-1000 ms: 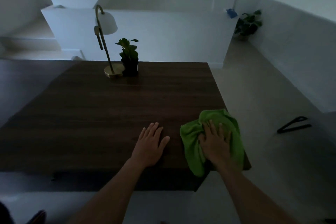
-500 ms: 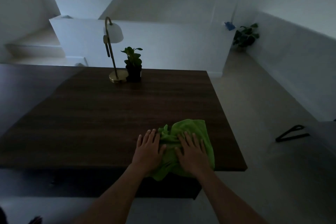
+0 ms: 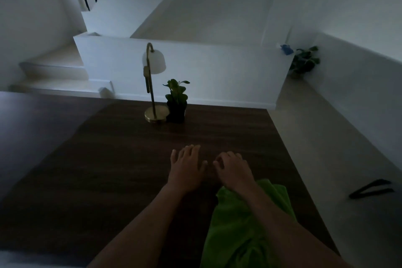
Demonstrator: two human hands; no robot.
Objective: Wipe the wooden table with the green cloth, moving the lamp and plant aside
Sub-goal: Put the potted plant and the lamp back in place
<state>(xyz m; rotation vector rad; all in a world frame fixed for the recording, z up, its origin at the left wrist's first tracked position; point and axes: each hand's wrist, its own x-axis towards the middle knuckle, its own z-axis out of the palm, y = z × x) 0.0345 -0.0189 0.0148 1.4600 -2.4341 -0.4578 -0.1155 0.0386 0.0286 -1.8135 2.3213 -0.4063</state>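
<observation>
I am looking down at a dark wooden surface (image 3: 108, 169) in a dim room, and I am reaching both bare arms forward over it. My left hand (image 3: 187, 169) is hovering or resting just above the wood with its fingers spread and holding nothing. My right hand (image 3: 233, 169) is just beside it, fingers loosely curled and also empty; whether either palm is touching the wood I cannot tell. The green cloth (image 3: 245, 224) is lying bunched on the near right part of the surface, under my right forearm and behind that hand, closer to my body than my fingertips. I judge that it is lying there so that both hands are free for lifting. Well ahead of my hands, near the far edge, the lamp (image 3: 153, 85) is standing upright on its round brass base, its white shade hanging from a curved stem. The plant (image 3: 176, 100), a small leafy one in a dark pot, is standing just beside the lamp's base on the right, so close that they may be touching. Both are sitting on wood I am needing to wipe, so I judge that moving them aside comes next.
</observation>
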